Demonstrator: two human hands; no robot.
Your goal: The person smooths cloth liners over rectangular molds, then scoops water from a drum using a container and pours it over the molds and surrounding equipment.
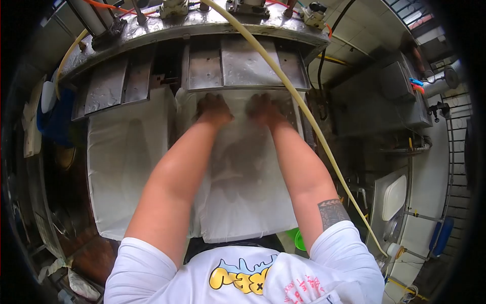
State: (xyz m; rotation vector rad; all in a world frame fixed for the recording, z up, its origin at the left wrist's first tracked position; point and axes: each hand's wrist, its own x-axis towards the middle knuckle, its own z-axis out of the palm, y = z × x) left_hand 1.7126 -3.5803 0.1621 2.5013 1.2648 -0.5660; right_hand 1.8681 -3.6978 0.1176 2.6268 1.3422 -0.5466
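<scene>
White shirt (202, 286) up close, metal tray (250, 66) far off.
Left hand (215, 108) and right hand (262, 108) are apart, just before the tray, equally near, over the long white cloth bundle (248, 202) that stretches from tray toward shirt. Too blurry to tell if they grip.

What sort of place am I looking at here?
Probably a small production workshop, possibly for food: a wet, silver-grey metal machine frame carrying fittings, two white cloth-covered rectangular slabs before it, and a long pale-yellow hose.
</scene>
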